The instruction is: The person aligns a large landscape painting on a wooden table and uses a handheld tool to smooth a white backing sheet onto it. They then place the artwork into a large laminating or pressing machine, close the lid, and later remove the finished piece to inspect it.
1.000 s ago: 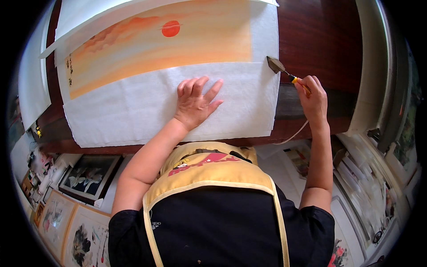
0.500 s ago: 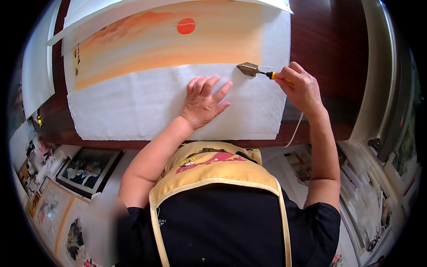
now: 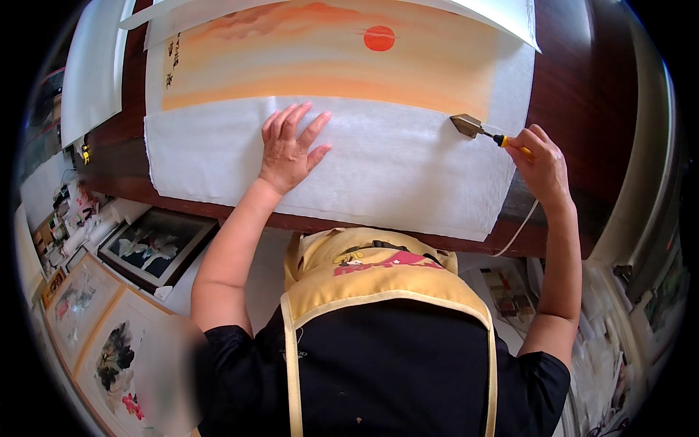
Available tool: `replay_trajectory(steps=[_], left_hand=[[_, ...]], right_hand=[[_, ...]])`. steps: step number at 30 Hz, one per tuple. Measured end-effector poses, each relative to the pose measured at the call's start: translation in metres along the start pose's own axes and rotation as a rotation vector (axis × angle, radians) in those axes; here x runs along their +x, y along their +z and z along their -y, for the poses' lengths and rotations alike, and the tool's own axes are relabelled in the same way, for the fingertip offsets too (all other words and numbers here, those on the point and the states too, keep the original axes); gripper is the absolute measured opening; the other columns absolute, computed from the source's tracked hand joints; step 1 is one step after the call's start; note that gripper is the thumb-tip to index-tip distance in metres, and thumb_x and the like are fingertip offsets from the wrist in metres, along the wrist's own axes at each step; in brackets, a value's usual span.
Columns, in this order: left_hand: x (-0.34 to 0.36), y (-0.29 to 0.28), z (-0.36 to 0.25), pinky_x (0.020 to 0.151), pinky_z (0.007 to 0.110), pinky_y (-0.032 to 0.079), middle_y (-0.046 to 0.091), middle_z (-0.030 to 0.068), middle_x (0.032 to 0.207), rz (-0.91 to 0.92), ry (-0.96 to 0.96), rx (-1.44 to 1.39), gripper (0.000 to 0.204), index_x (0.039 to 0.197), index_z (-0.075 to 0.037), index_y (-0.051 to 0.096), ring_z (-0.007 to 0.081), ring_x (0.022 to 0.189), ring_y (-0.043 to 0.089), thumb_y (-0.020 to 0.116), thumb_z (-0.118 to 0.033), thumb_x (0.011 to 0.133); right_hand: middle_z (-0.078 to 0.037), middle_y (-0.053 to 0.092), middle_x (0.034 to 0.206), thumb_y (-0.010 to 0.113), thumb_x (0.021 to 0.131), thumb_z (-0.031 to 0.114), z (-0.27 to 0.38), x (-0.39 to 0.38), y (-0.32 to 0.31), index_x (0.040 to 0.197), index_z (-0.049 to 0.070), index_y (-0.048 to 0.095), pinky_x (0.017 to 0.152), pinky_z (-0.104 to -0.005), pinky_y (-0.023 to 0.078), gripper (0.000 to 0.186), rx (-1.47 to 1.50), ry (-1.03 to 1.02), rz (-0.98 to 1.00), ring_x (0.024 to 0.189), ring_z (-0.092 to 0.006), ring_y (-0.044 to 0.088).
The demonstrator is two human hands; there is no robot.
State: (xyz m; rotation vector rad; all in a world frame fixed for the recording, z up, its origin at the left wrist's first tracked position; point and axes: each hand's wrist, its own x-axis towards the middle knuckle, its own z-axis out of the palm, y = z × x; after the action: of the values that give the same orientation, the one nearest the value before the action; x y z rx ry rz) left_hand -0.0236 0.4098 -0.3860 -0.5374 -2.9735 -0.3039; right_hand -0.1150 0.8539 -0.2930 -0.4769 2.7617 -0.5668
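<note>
Head view: a person in a yellow apron (image 3: 386, 280) leans over a dark wooden table (image 3: 575, 87), both bare hands out over a painting.
Left hand (image 3: 290, 149): lies flat, palm down and fingers spread, on the white backing sheet (image 3: 378, 167); it grips nothing and only presses the sheet to the table.
Right hand (image 3: 540, 162): closed around the yellow handle of a small tacking iron (image 3: 475, 128), whose flat metal tip rests on the sheet near its right edge, just under the painted band.
Painting (image 3: 328, 62): an orange sunset wash with a red sun, lying beyond the white sheet and joined to it along its lower edge.
Cord (image 3: 518, 231): a pale cable hangs from the iron over the table's front edge.
Risk, heat: if the tip dwells in one spot it could scorch the thin paper or the orange wash beside it.
Risk, creasing: the pressing hand is well apart from the iron, so the paper between them could pucker under the tip.
Risk, cord: it could snag on the table edge and jerk the tool.
Floor: framed flower pictures (image 3: 156, 244) lie at the person's left.
</note>
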Motion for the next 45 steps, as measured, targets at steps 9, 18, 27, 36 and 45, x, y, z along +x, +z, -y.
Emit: replay_trajectory(steps=[9, 18, 27, 36, 45], left_hand=[[-0.002, 0.003, 0.002, 0.113, 0.048, 0.029, 0.043, 0.0055, 0.147, -0.025, -0.010, -0.018, 0.053, 0.142, -0.029, 0.054, 0.0276, 0.135, 0.039, 0.064, -0.046, 0.094], [-0.002, 0.000, 0.008, 0.114, 0.047, 0.028, 0.043, 0.0057, 0.148, -0.015, -0.007, -0.074, 0.052, 0.142, -0.026, 0.055, 0.0274, 0.137, 0.037, 0.062, -0.045, 0.095], [-0.013, -0.018, 0.043, 0.111, 0.046, 0.030, 0.047, 0.0053, 0.143, -0.017, 0.047, -0.244, 0.050, 0.139, -0.024, 0.057, 0.0268, 0.132, 0.040, 0.067, -0.040, 0.092], [-0.061, -0.035, 0.158, 0.100, 0.042, 0.033, 0.046, 0.0004, 0.131, -0.017, 0.037, -0.094, 0.050, 0.135, -0.031, 0.056, 0.0229, 0.118, 0.042, 0.072, -0.039, 0.088], [-0.071, -0.040, 0.185, 0.104, 0.042, 0.032, 0.045, 0.0012, 0.139, -0.052, 0.020, -0.054, 0.053, 0.138, -0.028, 0.055, 0.0228, 0.125, 0.042, 0.070, -0.043, 0.089]], right_hand=[[-0.007, 0.063, 0.087, 0.074, 0.090, 0.012, 0.005, 0.003, 0.003, 0.087, 0.006, 0.065, 0.063, -0.0341, 0.055, 0.012, 0.125, -0.013, 0.008, 0.076, -0.0226, 0.068], [-0.006, 0.063, 0.089, 0.072, 0.091, 0.016, 0.099, 0.053, 0.036, 0.091, 0.009, 0.065, 0.064, -0.0394, 0.053, 0.010, 0.057, -0.145, 0.089, 0.077, -0.0278, 0.068], [-0.006, 0.063, 0.087, 0.071, 0.090, 0.017, 0.172, 0.084, 0.065, 0.091, 0.010, 0.063, 0.065, -0.0444, 0.052, 0.011, 0.045, -0.176, 0.043, 0.076, -0.0322, 0.066], [-0.007, 0.067, 0.090, 0.074, 0.091, 0.016, 0.181, 0.087, 0.065, 0.090, 0.007, 0.065, 0.069, -0.0405, 0.054, 0.012, 0.022, -0.059, 0.091, 0.082, -0.0277, 0.070], [-0.008, 0.069, 0.095, 0.074, 0.092, 0.011, 0.190, 0.088, 0.066, 0.087, 0.005, 0.064, 0.074, -0.0352, 0.062, 0.013, 0.005, 0.003, 0.110, 0.087, -0.0260, 0.072]])
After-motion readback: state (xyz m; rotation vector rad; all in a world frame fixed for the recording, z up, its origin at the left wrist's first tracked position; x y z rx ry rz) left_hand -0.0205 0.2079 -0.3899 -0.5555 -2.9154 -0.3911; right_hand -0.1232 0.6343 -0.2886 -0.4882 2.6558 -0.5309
